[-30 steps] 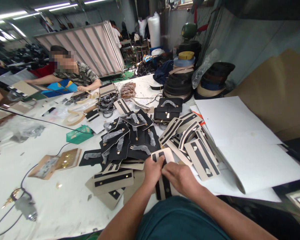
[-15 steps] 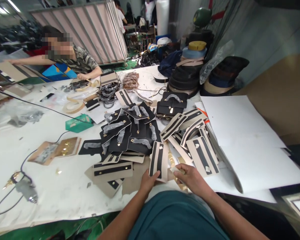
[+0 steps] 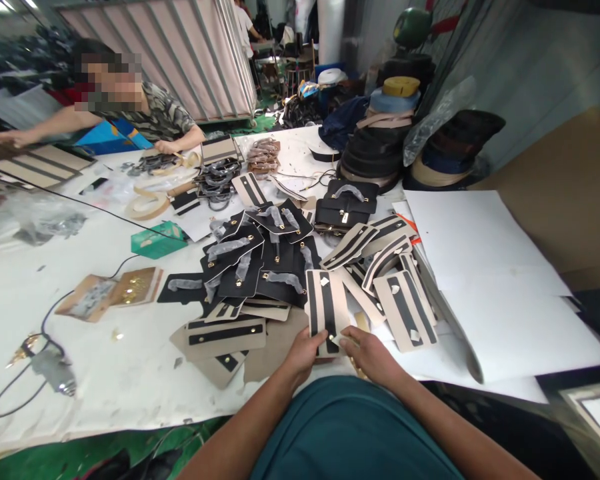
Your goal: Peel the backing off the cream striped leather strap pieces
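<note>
My left hand (image 3: 300, 357) is closed on the near end of a beige bag flap panel (image 3: 336, 300) with black stripes, thumb on top. A small white patch (image 3: 325, 282) sits near the panel's far end. My right hand (image 3: 373, 355) pinches a small pale patch (image 3: 338, 339) against the panel's near right part, beside a metal stud. To the right lie more striped flap panels (image 3: 405, 313), some with white patches. Beyond my left hand is a pile of black flaps (image 3: 240, 277) with plastic-wrapped handles. Nearer, a beige panel (image 3: 225, 339) carries two studs.
A grey power tool (image 3: 53, 370) with a cord lies at the left, near open boxes of metal parts (image 3: 135, 287). Large white sheets (image 3: 485, 247) cover the right side. Rolls of strap (image 3: 375, 147) stand behind. Across the table, a person (image 3: 165, 110) handles striped pieces.
My right hand has moved left with its patch onto the panel. The held panel has shifted slightly right. Across the table, the person's striped piece has lowered.
</note>
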The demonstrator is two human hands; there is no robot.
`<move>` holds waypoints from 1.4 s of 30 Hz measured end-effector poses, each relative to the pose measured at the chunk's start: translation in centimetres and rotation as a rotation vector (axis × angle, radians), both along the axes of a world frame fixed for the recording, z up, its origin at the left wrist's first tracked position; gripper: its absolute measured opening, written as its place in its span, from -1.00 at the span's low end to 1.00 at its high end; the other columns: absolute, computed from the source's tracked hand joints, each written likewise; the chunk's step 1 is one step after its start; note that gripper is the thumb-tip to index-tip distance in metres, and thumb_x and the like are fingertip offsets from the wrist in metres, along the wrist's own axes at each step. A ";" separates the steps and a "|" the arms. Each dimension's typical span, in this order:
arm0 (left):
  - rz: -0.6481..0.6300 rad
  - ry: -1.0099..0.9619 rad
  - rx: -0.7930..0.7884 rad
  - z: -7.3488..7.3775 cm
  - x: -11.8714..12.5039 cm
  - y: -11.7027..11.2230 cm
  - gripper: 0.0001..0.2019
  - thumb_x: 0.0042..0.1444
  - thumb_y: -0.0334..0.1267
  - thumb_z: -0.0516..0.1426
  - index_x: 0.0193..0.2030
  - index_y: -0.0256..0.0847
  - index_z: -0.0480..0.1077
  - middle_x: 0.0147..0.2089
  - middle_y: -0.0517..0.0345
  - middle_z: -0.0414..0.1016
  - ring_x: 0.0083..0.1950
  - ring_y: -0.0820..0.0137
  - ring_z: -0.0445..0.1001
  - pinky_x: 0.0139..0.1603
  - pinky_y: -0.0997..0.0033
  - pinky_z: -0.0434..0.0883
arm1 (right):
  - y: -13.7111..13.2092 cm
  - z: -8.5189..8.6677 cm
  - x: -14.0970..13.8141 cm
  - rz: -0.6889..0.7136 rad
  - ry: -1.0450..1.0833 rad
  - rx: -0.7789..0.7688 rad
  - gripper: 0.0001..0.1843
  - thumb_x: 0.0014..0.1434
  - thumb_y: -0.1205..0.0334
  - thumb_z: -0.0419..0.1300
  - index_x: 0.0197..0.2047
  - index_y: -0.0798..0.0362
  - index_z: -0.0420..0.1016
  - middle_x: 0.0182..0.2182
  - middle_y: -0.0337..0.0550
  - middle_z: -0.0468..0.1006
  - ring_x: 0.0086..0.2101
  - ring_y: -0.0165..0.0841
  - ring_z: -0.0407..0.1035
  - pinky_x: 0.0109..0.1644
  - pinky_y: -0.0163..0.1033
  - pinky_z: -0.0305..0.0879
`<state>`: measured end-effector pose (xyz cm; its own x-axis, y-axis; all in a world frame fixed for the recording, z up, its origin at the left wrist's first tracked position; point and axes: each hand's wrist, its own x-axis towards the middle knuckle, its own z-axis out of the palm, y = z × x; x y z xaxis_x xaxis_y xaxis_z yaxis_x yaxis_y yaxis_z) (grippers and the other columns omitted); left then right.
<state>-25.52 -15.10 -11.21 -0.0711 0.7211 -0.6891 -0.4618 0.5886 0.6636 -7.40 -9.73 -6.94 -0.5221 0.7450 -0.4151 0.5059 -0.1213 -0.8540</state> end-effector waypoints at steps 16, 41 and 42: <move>-0.044 0.393 0.282 4.2 2.9 2.5 -0.74 -0.02 -0.34 0.27 -0.14 -0.27 0.63 -0.17 0.04 0.71 -0.13 0.16 0.63 -0.08 0.32 0.53 | 0.6 -0.9 0.0 -0.015 -0.303 0.377 -0.79 0.40 0.05 0.05 -0.13 -0.02 0.41 -0.35 -0.13 0.59 -0.26 -0.15 0.55 -0.20 -0.19 0.25; 0.147 0.472 0.175 1.8 4.8 6.1 -0.81 -0.21 -0.37 0.30 -0.35 -0.30 0.57 -0.38 0.08 0.64 -0.36 0.26 0.57 -0.35 0.38 0.47 | 0.2 2.9 1.9 0.211 -0.219 0.485 -0.77 0.42 0.17 0.04 -0.20 -0.03 0.49 -0.31 -0.12 0.63 -0.30 -0.23 0.51 -0.22 -0.22 0.22; 0.178 0.480 0.148 1.6 4.3 6.5 -0.78 -0.23 -0.35 0.32 -0.34 -0.31 0.57 -0.37 0.06 0.65 -0.36 0.25 0.57 -0.35 0.36 0.47 | -0.2 3.5 1.9 0.239 -0.167 0.489 -0.77 0.42 0.15 0.05 -0.24 -0.03 0.48 -0.31 -0.14 0.62 -0.30 -0.24 0.50 -0.21 -0.23 0.24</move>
